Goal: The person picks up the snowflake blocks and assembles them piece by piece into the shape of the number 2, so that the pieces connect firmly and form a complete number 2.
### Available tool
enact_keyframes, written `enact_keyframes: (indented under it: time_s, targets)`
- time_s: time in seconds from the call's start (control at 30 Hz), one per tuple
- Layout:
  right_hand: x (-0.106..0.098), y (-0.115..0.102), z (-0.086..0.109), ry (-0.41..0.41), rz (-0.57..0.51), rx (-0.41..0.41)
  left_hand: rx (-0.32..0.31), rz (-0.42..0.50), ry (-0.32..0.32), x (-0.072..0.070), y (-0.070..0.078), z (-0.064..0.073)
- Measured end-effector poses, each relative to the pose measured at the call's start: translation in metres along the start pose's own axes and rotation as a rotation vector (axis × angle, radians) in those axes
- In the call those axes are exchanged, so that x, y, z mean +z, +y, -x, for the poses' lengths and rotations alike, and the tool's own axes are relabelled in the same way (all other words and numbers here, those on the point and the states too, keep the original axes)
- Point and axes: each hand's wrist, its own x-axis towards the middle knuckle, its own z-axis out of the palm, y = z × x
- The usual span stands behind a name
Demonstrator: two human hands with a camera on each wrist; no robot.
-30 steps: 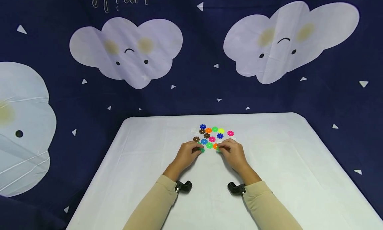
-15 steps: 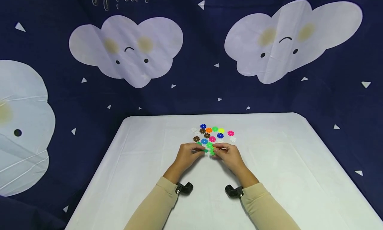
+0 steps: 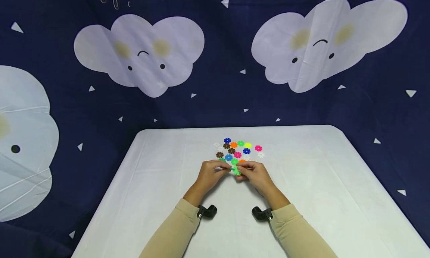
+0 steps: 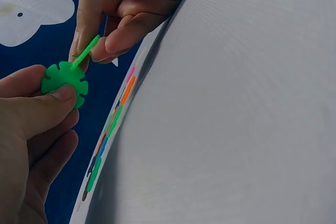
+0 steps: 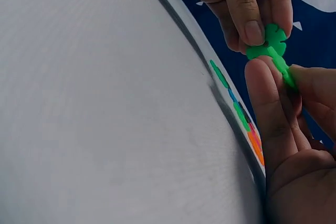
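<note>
In the head view my left hand (image 3: 209, 172) and my right hand (image 3: 258, 173) come together above the near side of a group of notched plastic discs. The left hand pinches a green snowflake disc (image 4: 55, 82) between thumb and fingers, its flat face toward the left wrist camera. Between thumb and fingertips, my right hand grips a second, brighter green snowflake disc (image 4: 85, 52), seen edge-on there. Their rims meet at an angle, notch to notch, and the right wrist view shows the right hand's disc (image 5: 285, 72) crossing the left one's edge (image 5: 275, 38).
Several loose snowflake discs lie flat beyond the hands, among them a dark blue one (image 3: 227, 140), a yellow one (image 3: 248, 145), a pink one (image 3: 258, 148) and a brown one (image 3: 220, 154). They rest on a white-covered table (image 3: 168, 213) before a navy cloud-print curtain (image 3: 221, 64).
My right hand has moved left, lifting its bright green disc away from beside the orange one to the left hand's disc. The left hand has shifted slightly right.
</note>
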Motion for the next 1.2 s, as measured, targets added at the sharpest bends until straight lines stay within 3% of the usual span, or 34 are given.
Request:
enact_keyframes:
  time_s: [0.3,0.47,0.6,0.7,0.9,1.03,1.2]
  targets:
    - [0.002,-0.003,0.0,-0.013,-0.003,-0.005,0.061,-0.05,-0.004,0.001,0.004,-0.001]
    - [0.003,-0.003,0.0,0.035,-0.016,0.0,0.096,-0.062,-0.011,0.004,0.007,-0.004]
    - [0.004,-0.003,0.001,0.052,-0.036,0.006,0.103,-0.009,0.022,0.006,0.006,-0.002]
    - [0.005,-0.003,0.001,0.041,-0.056,0.014,0.066,0.085,-0.008,0.007,0.005,0.001]
    - [0.007,-0.002,0.003,0.037,-0.08,0.002,-0.095,0.234,-0.105,0.007,0.006,0.005]
    - [0.01,0.0,0.003,0.031,-0.11,0.006,-0.156,0.237,-0.114,0.007,0.007,0.006]
    - [0.012,0.0,0.002,0.03,-0.118,0.012,-0.159,0.191,-0.085,0.007,0.008,0.006]
